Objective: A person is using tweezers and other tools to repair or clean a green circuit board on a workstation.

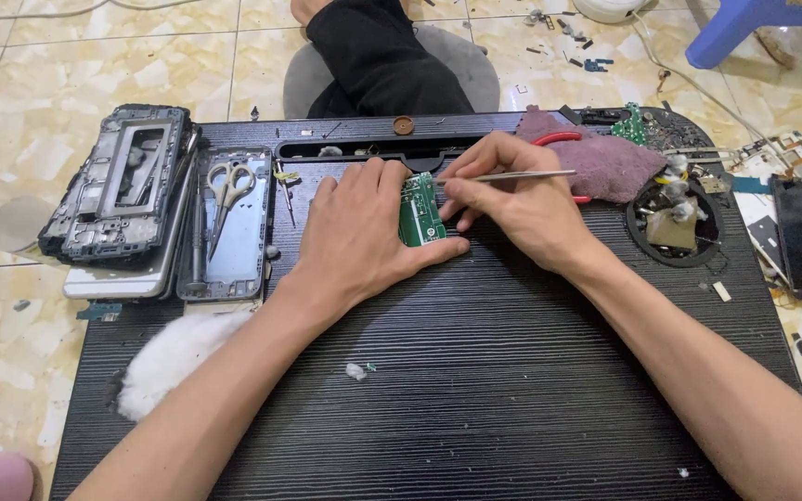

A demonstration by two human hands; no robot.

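My left hand (356, 237) grips a small green circuit board (420, 211) and holds it upright on edge against the black ribbed tray table (475, 390). My right hand (512, 199) is closed on thin metal tweezers (522, 174), whose tips touch the top of the board. Both hands meet near the table's far middle.
A stack of phone frames (122, 190) and a phone shell holding scissors (229, 186) lie at the left. White cotton (174, 357) sits at the near left. A purple cloth (605, 158) and a round hole with scraps (675, 223) are at the right.
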